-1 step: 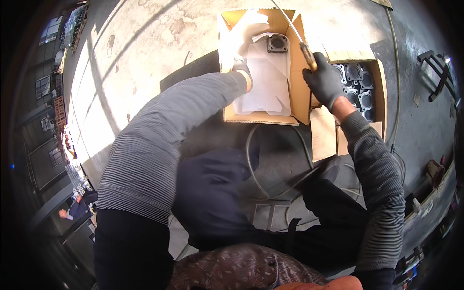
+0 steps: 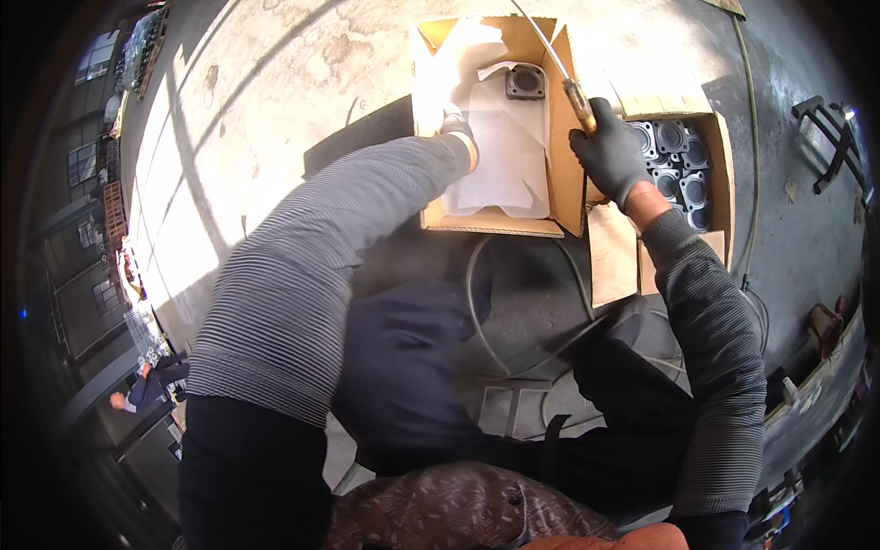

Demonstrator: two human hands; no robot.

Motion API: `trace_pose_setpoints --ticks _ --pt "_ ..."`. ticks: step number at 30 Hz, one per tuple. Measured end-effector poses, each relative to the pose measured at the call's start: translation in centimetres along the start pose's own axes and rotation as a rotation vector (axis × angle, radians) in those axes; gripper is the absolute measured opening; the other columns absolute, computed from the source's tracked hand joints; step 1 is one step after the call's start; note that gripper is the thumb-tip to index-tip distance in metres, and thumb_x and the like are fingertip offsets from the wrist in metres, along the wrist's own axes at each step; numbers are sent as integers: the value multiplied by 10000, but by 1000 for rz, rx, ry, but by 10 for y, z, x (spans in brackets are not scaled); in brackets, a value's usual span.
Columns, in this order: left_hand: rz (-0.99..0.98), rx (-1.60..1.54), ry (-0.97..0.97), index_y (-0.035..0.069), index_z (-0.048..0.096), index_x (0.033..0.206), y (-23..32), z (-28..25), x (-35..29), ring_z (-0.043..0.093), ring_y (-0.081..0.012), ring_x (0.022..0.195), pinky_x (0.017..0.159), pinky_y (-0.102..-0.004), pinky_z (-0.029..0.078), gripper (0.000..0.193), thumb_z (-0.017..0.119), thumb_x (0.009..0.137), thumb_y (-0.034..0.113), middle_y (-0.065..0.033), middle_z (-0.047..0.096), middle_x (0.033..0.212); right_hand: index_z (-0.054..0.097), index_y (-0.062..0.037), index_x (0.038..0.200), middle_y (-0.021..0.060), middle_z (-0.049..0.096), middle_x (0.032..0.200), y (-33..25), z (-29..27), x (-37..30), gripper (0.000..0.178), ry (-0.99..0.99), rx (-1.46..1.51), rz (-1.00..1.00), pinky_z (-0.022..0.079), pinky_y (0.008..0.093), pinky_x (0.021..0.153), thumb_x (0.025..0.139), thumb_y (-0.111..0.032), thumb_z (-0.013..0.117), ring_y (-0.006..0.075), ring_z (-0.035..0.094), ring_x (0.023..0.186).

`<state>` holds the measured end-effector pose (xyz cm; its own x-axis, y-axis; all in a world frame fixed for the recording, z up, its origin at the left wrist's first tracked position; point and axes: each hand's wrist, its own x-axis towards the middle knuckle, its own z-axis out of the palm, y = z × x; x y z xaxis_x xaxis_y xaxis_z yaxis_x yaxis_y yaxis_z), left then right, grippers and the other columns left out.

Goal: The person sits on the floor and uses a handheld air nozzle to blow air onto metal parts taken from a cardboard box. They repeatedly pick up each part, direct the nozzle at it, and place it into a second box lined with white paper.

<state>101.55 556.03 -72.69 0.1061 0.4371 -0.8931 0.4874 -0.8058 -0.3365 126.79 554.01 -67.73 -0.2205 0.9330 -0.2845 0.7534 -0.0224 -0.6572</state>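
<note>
An open cardboard box (image 2: 495,223) lined with white translucent paper (image 2: 504,174) stands in front of me. One dark square metal part with a round hole (image 2: 525,82) sits on the paper at the far right. My left hand (image 2: 456,126), gloved, reaches in at the box's left side; glare washes out its fingers. In my closed, dark-gloved right hand (image 2: 611,151) is a tool with a brownish handle (image 2: 579,103) and a long thin rod. The rod runs past the box's far right corner, and its far end leaves the view.
Right of the box stands a second carton (image 2: 722,174) holding several similar metal parts (image 2: 672,137). A hose (image 2: 474,293) curves over the floor below the boxes. A dark metal frame (image 2: 830,137) lies farther right. Another person (image 2: 151,385) is at the far left.
The lined box has shifted very slightly left. My right hand and the tool have moved slightly left too. My left forearm has shifted a little.
</note>
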Motion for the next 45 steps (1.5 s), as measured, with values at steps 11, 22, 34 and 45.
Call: trace_pose_setpoints --ticks 11,22,34,45 --pt "111 -136 67 171 783 1236 2 18 42 714 -308 1167 949 -503 531 356 737 882 171 -87 741 1298 507 -95 1241 268 722 1039 -7 4 3 362 -20 30 35 535 555 880 927 -229 630 482 686 990" --pt "235 -159 145 141 761 1224 77 -45 0 708 -286 1182 916 -447 571 293 653 955 177 -87 735 1276 503 -105 1232 254 707 870 3 6 2 362 92 -1 -38 534 550 757 933 -260 634 483 693 824" --pt "222 -777 87 44 629 1351 44 6 27 655 -343 1233 1045 -431 511 397 505 974 72 -146 701 1306 522 -88 1226 270 725 1015 -15 1 4 330 -19 35 -8 536 552 863 935 -211 619 475 689 977" --pt "-659 -1367 695 1 439 1475 -21 2 48 646 -380 1231 1043 -460 497 598 564 992 331 -251 618 1371 486 -82 1279 282 719 1046 -7 -1 4 401 -50 32 41 530 557 894 929 -221 623 482 683 1013"
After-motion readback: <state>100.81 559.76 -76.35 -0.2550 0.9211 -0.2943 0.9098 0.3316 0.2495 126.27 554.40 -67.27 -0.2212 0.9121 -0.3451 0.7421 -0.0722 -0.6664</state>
